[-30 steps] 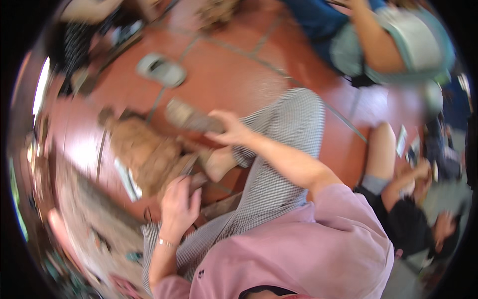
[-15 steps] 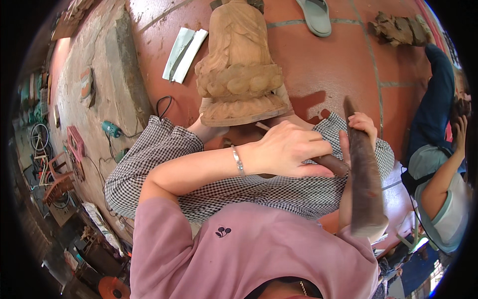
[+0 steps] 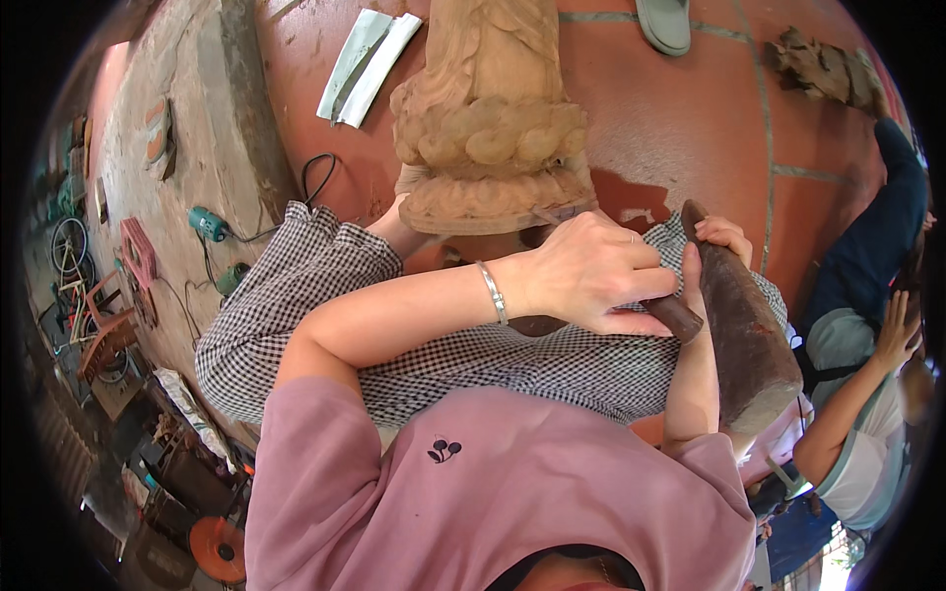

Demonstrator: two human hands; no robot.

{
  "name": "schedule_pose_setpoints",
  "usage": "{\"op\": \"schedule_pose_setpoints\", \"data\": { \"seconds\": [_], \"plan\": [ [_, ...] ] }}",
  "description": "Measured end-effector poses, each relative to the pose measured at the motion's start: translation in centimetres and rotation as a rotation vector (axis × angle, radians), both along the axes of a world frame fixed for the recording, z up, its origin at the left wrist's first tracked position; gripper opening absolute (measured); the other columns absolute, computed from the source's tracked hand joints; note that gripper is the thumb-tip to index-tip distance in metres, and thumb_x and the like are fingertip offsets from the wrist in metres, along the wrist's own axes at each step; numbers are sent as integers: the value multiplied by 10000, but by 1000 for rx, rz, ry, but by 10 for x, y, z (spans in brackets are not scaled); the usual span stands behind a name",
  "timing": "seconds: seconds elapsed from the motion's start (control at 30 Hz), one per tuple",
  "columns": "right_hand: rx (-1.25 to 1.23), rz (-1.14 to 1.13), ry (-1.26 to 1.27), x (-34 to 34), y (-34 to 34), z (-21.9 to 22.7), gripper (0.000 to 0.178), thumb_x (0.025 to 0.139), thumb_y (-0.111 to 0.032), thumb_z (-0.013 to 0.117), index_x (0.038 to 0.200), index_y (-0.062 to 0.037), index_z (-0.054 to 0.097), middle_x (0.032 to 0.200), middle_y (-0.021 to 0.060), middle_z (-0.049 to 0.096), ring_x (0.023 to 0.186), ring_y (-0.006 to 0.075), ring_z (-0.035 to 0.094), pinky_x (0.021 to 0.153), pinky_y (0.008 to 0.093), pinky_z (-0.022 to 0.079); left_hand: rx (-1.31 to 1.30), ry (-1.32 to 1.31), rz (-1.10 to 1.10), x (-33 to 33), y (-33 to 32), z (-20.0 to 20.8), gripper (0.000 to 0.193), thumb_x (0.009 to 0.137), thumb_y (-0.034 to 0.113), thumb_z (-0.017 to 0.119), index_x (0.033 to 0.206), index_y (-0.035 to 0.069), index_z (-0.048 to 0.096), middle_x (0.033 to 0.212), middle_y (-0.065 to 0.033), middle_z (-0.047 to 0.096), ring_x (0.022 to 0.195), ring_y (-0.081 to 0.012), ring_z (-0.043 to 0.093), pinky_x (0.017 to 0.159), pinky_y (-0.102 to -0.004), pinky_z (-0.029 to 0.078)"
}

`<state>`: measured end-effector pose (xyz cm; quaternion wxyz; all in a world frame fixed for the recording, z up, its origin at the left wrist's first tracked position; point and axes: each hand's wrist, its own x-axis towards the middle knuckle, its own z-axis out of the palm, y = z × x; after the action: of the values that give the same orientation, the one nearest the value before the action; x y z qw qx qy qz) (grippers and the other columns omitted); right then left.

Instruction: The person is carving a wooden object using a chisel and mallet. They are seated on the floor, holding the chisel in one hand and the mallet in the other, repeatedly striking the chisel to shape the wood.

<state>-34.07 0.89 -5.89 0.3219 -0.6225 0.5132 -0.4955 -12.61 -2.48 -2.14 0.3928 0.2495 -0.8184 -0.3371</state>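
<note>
A carved wooden statue (image 3: pixel 493 59) with a lotus-petal base (image 3: pixel 493 192) stands upright between my feet, its top cut off by the view's edge. My left hand (image 3: pixel 606 274) is closed around a chisel (image 3: pixel 678 320); the butt of its dark handle sticks out past my thumb. The chisel's front end lies at the lower right rim of the base, partly hidden by my knuckles. In my right hand (image 3: pixel 724 239) is a heavy dark wooden mallet (image 3: pixel 754 345), gripped near its narrow end. Its thick end points toward me, a little right of the chisel butt.
A large wooden slab (image 3: pixel 212 118) lies on the left, with a green power tool (image 3: pixel 207 224) and its cord. White-green strips (image 3: pixel 370 69), a grey slipper (image 3: pixel 665 25) and a wood chunk (image 3: pixel 823 69) rest on the red tiles. Another person (image 3: pixel 867 394) sits at the right.
The mallet has swung to the right, and its thick end now shows its face. The chisel stays in my left hand at the base. The statue appears higher and larger in view.
</note>
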Motion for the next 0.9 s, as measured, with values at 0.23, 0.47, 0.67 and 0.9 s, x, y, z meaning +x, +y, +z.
{"op": "schedule_pose_setpoints", "data": {
  "seconds": [0.23,0.47,0.67,0.9],
  "plan": [
    [96,-20,-115,0,-1,-6,307,829,2,680,1048,-70,478,980,106,565,962,207,550,969,379,433,21,-112,-42,5,-6,3,369,769,494,748,851,149,645,630,12,504,495,-180,544,419,-325,415],
    [-15,66,-210,-1,-6,-10,332,873,-118,705,1073,-81,442,979,114,567,980,241,555,983,457,423,274,-57,137,-6,-13,6,397,768,500,755,817,120,648,599,-13,545,508,-211,576,434,-334,417],
    [129,-51,-90,-8,-1,-20,447,804,-164,803,1113,-58,498,1015,119,591,987,233,574,976,423,460,364,-87,134,-6,-14,10,405,775,493,760,838,103,669,599,-20,563,497,-225,573,443,-342,411],
    [114,-32,-52,-3,-6,-11,418,804,-124,788,1115,-51,518,1039,115,589,984,217,578,938,386,489,426,-104,137,-3,-17,12,402,785,486,756,832,95,674,615,-41,586,505,-229,581,449,-347,412]
  ]
}}
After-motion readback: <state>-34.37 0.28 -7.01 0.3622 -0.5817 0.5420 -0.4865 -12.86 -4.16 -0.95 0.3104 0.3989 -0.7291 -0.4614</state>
